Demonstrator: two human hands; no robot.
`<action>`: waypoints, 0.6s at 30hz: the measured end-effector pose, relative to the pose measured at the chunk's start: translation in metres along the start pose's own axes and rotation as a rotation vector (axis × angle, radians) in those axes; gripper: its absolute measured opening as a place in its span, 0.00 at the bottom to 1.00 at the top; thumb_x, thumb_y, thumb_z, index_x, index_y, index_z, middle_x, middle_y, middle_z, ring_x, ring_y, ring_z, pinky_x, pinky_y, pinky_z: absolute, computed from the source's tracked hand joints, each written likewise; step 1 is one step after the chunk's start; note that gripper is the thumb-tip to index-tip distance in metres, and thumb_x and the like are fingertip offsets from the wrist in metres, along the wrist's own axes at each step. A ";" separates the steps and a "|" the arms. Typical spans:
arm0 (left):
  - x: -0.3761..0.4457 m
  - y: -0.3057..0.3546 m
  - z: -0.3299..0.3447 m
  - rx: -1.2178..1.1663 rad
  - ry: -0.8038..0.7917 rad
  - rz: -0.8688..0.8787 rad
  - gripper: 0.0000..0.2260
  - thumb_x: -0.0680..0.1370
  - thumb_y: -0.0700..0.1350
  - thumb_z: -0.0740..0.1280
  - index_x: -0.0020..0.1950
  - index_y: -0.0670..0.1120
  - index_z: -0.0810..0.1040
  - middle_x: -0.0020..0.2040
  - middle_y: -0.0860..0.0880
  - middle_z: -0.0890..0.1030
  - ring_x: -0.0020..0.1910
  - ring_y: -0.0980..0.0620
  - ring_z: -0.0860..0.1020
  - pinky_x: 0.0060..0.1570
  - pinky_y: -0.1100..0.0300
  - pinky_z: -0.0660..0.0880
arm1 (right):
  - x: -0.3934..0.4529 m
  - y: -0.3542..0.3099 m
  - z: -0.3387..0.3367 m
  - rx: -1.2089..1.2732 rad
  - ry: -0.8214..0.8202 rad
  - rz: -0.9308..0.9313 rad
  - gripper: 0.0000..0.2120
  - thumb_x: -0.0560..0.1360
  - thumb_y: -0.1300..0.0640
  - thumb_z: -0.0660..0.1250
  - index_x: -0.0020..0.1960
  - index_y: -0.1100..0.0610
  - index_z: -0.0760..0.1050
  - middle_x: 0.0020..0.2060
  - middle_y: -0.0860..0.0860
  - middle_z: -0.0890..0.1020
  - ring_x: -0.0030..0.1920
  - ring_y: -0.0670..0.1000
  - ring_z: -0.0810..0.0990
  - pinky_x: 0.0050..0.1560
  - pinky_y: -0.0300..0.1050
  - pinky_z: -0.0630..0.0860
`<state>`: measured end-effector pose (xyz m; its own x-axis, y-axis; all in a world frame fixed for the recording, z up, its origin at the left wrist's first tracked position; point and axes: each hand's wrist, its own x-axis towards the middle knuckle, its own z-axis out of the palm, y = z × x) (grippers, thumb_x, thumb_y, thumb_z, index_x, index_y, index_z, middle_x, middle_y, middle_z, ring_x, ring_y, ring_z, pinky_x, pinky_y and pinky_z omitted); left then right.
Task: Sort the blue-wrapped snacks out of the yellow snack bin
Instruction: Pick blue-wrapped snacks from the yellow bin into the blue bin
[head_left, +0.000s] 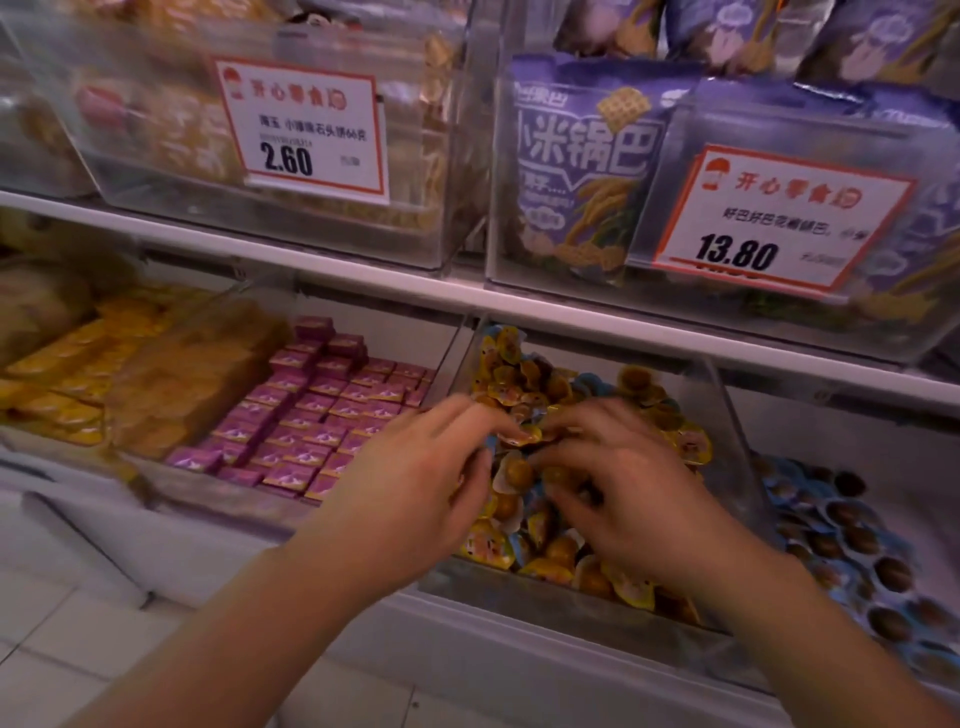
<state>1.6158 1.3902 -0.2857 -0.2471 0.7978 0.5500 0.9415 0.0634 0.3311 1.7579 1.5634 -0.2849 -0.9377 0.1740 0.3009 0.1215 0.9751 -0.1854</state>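
Left hand (415, 478) and right hand (618, 488) in clear plastic bin (519, 590) of yellow-wrapped snacks (550, 551), fingers blurred, blue-wrapped snacks (841, 525) in right neighbouring bin

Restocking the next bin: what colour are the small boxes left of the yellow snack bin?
Purple-pink boxes, head view.

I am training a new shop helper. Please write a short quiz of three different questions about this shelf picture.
1. True or false: both hands reach into the yellow snack bin.
2. Which bin lies right of it? A) purple boxes B) blue-wrapped snacks C) purple bags
3. Fill in: the price tag above the yellow bin reads ____.

Key: 1 true: left hand and right hand are over it. 2 B, blue-wrapped snacks. 3 13.80.
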 end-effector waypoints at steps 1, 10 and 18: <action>0.001 0.001 0.000 -0.004 -0.018 0.012 0.10 0.79 0.44 0.60 0.58 0.53 0.76 0.51 0.54 0.76 0.45 0.52 0.77 0.43 0.56 0.73 | -0.001 -0.006 0.000 0.075 -0.048 -0.044 0.10 0.73 0.49 0.68 0.54 0.43 0.82 0.58 0.41 0.77 0.62 0.47 0.71 0.61 0.49 0.71; 0.001 -0.007 -0.001 0.061 -0.068 -0.022 0.13 0.78 0.45 0.56 0.53 0.54 0.80 0.53 0.54 0.76 0.43 0.53 0.74 0.46 0.55 0.65 | -0.004 -0.002 0.008 -0.081 -0.392 -0.005 0.23 0.75 0.41 0.67 0.69 0.34 0.70 0.72 0.40 0.60 0.72 0.49 0.52 0.69 0.51 0.57; 0.003 -0.002 0.005 -0.048 0.062 -0.070 0.14 0.79 0.41 0.58 0.58 0.52 0.80 0.56 0.56 0.76 0.51 0.51 0.76 0.47 0.49 0.72 | -0.003 -0.001 0.014 0.078 -0.181 -0.061 0.11 0.69 0.44 0.74 0.44 0.42 0.73 0.61 0.40 0.72 0.70 0.47 0.62 0.68 0.47 0.58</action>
<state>1.6141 1.3957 -0.2885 -0.3268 0.7540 0.5698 0.9098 0.0877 0.4057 1.7564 1.5599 -0.2989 -0.9865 0.0806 0.1422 0.0437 0.9683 -0.2461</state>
